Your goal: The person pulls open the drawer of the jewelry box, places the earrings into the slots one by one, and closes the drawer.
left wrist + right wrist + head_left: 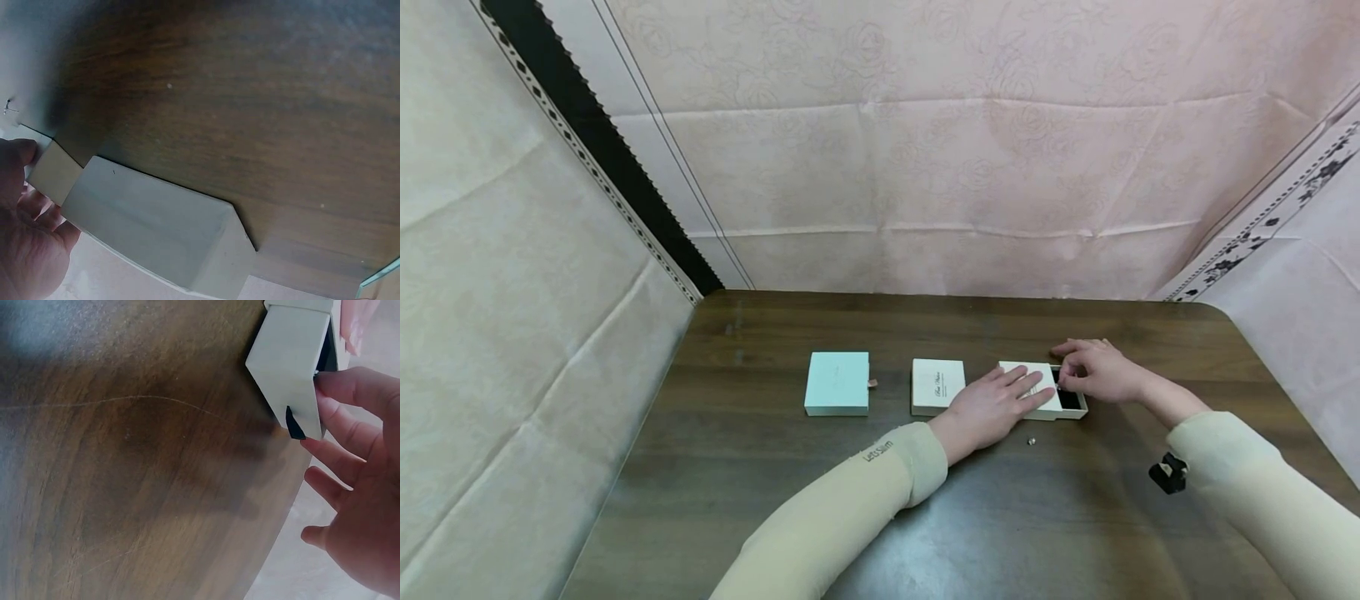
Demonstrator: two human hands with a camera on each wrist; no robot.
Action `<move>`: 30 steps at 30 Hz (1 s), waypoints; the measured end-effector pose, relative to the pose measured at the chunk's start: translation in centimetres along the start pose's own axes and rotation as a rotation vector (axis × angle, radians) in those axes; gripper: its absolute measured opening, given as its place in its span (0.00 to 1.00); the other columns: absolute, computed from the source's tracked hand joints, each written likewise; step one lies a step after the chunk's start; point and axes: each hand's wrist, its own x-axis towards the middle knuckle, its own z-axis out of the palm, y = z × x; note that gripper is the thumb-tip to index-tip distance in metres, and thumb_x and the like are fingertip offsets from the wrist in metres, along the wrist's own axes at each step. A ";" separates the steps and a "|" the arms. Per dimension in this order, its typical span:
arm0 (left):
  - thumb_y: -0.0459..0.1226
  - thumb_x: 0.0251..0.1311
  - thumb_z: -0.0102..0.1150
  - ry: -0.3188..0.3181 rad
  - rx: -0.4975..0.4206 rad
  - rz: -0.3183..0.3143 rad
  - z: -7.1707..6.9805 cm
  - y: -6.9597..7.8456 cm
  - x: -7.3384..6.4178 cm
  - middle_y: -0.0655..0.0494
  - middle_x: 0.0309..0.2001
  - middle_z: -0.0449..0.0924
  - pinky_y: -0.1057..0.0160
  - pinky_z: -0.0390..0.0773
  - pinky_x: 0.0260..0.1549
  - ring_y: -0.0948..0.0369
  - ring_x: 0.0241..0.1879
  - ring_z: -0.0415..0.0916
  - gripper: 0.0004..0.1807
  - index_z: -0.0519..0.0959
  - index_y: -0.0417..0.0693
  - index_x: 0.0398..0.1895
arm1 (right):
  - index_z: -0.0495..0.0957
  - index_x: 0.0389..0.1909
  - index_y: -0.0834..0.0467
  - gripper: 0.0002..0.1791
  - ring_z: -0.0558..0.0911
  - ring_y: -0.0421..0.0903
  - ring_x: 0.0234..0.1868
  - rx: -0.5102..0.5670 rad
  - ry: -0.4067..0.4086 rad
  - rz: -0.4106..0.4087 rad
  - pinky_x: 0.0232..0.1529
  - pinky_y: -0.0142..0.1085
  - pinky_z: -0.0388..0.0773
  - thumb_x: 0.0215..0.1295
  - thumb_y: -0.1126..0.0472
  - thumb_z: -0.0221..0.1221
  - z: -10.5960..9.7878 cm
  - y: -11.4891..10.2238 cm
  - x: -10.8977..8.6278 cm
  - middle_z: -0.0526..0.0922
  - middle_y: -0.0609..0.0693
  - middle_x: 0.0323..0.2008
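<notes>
My left hand (988, 406) lies with straight fingers across the sleeve of a white drawer box (1036, 376). From the sleeve's right side, the box's drawer (1081, 408) with its dark inside sticks partly out. Over that drawer my right hand (1099, 372) pinches a tiny shiny piece (316, 374), which looks like a stud earring and is mostly hidden by the thumb and index finger. The drawer's front has a black ribbon tab (294, 424). A similar small stud earring (1031, 441) lies on the table just in front of the box.
A second white box (937, 382), closed, stands left of the left hand. Farther left is a light-blue box (837, 383) with a small tab on its right side. All rest on the brown wooden table (760, 500), with pale cloth hanging behind.
</notes>
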 end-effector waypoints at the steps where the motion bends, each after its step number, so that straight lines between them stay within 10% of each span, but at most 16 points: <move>1: 0.41 0.88 0.36 -0.001 -0.002 0.000 0.0 0.0 0.0 0.61 0.86 0.52 0.61 0.62 0.78 0.61 0.84 0.52 0.31 0.51 0.69 0.88 | 0.80 0.26 0.48 0.13 0.62 0.81 0.74 -0.014 0.009 0.006 0.68 0.82 0.47 0.71 0.63 0.67 0.1 -0.1 -0.1 0.78 0.72 0.65; 30: 0.41 0.88 0.37 -0.027 -0.017 -0.007 0.1 0.1 0.1 0.61 0.87 0.50 0.60 0.60 0.79 0.61 0.85 0.49 0.32 0.49 0.69 0.89 | 0.77 0.21 0.46 0.15 0.68 0.72 0.73 -0.214 0.107 -0.025 0.71 0.81 0.45 0.60 0.66 0.69 0.4 -1.3 -0.6 0.81 0.66 0.64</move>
